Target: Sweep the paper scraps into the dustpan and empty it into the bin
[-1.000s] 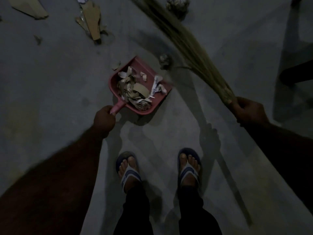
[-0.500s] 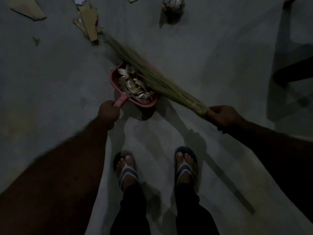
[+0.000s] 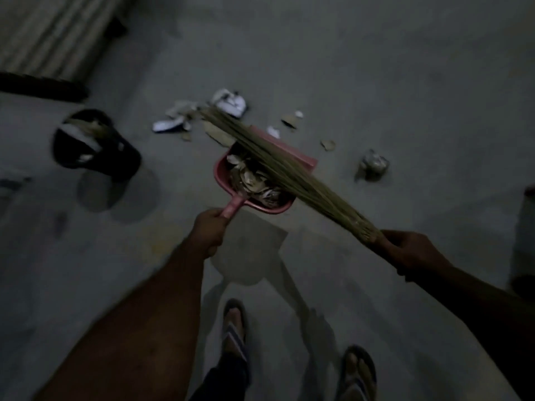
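Below everything, a wide grey floor (image 3: 376,68) in dim light. Across the dustpan, a long grass broom (image 3: 289,172), laid slantwise over the load, probably to keep the paper down during carrying. To the left, well apart from the dustpan, a dark bin (image 3: 95,146), blurred, with some pale rubbish already inside; most likely the place for emptying. Between the hands, the pink dustpan (image 3: 220,175), apparently lifted off the floor, judging from the shadow lying separately below it. Left hand (image 3: 210,227) closed around the dustpan handle, right hand (image 3: 411,250) closed around the bound end of the broom. In the dustpan, under the bristles, a full heap of paper scraps (image 3: 252,180). Beyond the broom tip, loose scraps (image 3: 228,104), white and brown, not yet collected from the floor. To the right, a crumpled ball (image 3: 373,166), with a small brown bit (image 3: 328,144) nearby. Between dustpan and bin, no visible obstacle. Possible trouble: spilling, if the dustpan tips on the way.
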Available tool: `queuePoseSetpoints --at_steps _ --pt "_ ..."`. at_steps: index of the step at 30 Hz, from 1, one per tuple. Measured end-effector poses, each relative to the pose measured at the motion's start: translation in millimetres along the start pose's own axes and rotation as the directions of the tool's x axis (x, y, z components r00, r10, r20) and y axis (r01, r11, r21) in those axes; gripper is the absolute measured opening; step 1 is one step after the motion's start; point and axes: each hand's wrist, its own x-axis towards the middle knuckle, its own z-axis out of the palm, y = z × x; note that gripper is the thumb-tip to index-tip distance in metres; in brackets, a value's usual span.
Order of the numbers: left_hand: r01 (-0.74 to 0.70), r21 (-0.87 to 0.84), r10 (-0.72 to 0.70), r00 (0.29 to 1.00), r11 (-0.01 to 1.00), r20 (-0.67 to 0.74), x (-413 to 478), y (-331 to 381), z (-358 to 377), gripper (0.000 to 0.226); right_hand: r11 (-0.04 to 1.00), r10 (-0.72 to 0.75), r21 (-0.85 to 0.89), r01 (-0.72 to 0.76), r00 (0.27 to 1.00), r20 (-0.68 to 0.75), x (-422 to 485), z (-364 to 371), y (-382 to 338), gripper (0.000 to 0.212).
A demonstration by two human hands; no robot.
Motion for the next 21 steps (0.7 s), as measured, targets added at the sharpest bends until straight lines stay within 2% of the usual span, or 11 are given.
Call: queuePoseSetpoints --at_steps 2,6,9,13,17,21 --pt "-0.006 -0.022 0.006 1.000 1.000 -0.026 20.7 14.2 -41.6 0.022 0.999 -0.039 -0.025 0.039 0.999 -0.001 10.9 -2.4 -56.4 0.031" --pt "0.021 -0.082 -0.030 0.994 0.996 -0.101 74.7 18.4 -131.6 0.018 0.982 -0.135 -0.122 0.142 0.989 0.060 55.3 33.7 -172.5 0.061" --pt "0.051 -0.127 -0.069 0.987 0.991 -0.143 125.7 12.3 -211.9 0.023 0.954 -0.195 -0.208 0.214 0.975 0.108 97.2 90.6 -259.2 0.049" --pt "0.081 -0.134 -0.114 0.960 0.988 -0.257 170.7 6.0 -339.6 0.025 0.925 -0.249 -0.240 0.296 0.947 0.205 125.3 184.4 -383.7 0.047" --pt "0.075 0.015 -0.065 0.931 0.997 -0.359 212.2 17.1 -465.7 0.013 0.925 -0.293 -0.182 0.333 0.932 0.213 142.6 260.6 -487.8 0.040" --pt "0.039 0.291 0.085 0.913 0.956 -0.399 255.2 42.0 -549.8 0.033 0.929 -0.289 -0.181 0.323 0.938 0.191 154.3 300.7 -558.6 0.038"
